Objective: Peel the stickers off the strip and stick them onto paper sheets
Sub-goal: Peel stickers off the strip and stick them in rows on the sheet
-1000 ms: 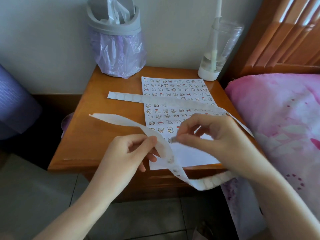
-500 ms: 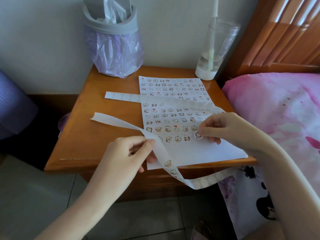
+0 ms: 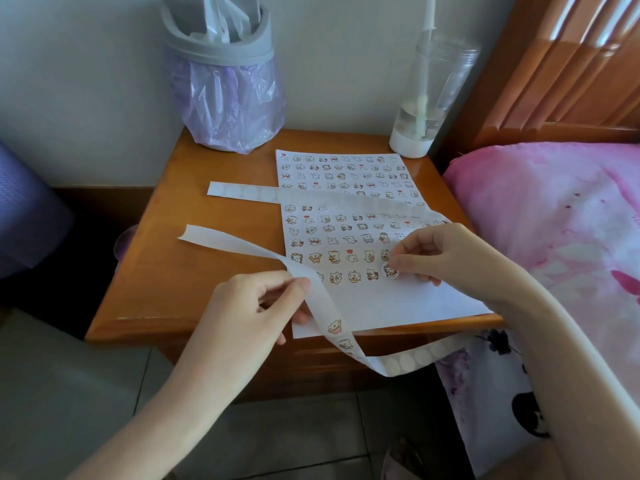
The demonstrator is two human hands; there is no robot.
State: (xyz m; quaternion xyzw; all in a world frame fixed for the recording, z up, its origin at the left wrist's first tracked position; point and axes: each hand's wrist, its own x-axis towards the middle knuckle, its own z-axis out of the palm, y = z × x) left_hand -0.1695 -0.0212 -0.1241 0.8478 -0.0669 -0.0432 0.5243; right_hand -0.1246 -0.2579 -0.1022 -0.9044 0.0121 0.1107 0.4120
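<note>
Pinching long white sticker strip (image 3: 323,303), lower centre, in left grip (image 3: 256,303) and small round cartoon sticker (image 3: 390,271) against white paper sheet (image 3: 415,304) in right grip (image 3: 440,258).

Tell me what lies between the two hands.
In the head view, the strip hangs over the paper sheet between the left hand and the right hand pinching a sticker.
</note>
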